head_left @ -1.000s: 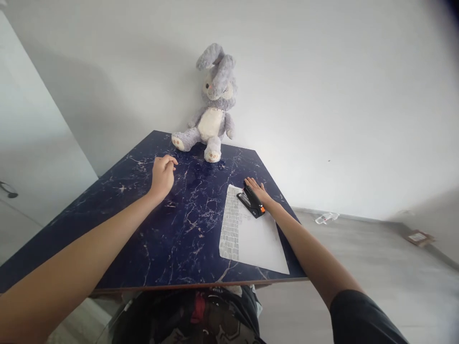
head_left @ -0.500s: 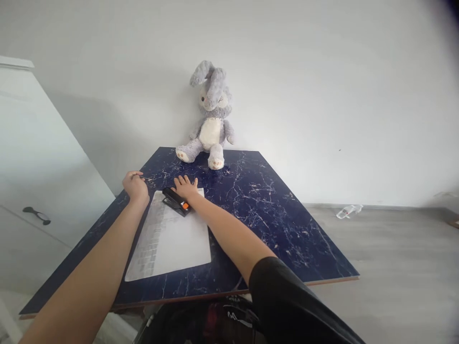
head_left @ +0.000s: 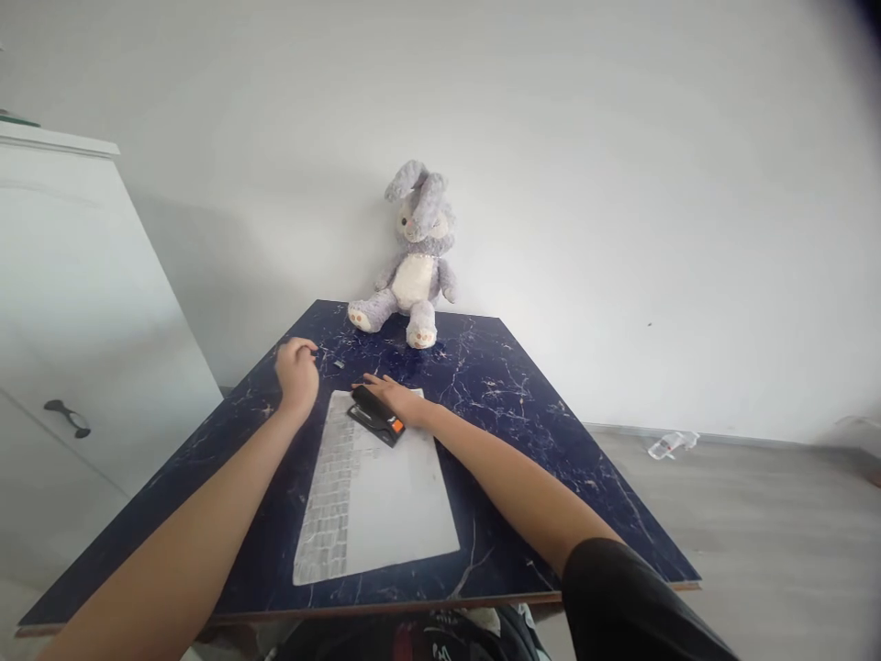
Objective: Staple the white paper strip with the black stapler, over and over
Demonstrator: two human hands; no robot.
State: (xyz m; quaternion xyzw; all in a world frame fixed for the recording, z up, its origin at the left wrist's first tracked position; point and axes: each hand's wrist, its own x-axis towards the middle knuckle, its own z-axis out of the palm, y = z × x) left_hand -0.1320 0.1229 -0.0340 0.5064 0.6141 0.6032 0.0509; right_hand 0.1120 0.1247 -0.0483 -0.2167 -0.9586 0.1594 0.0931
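Fingers of the right hand [head_left: 395, 397], in the head view, lie stretched out and open at the far end of the sheet of paper [head_left: 403, 505], with the palm close against the stapler [head_left: 375, 418] and no grip closed on it. Those of the left hand [head_left: 298, 375], just beyond the sheet's far left corner, are curled in; whether they pinch anything, I cannot tell.

Judging by its look, the stapler should feel fairly solid for its size, stiff in the body but hinged, so its top arm may give when squeezed. Its smooth casing could slip a little; a hold around the middle, from both long sides, looks surest. The paper beneath is likely light and floppy, easily creased or dragged along (a flat palm would steady it better than a pinch), and its side edges offer the best hold.

The stapler is black, with an orange patch at its near end, and rests slantwise on the far part of the sheet, front end towards the far left corner. The sheet itself lies flat on the dark blue, pale-veined desk [head_left: 523, 386], mostly plain white, with a grey brick-like pattern down its left side. Well beyond its far edge sits a grey plush rabbit [head_left: 414, 275].
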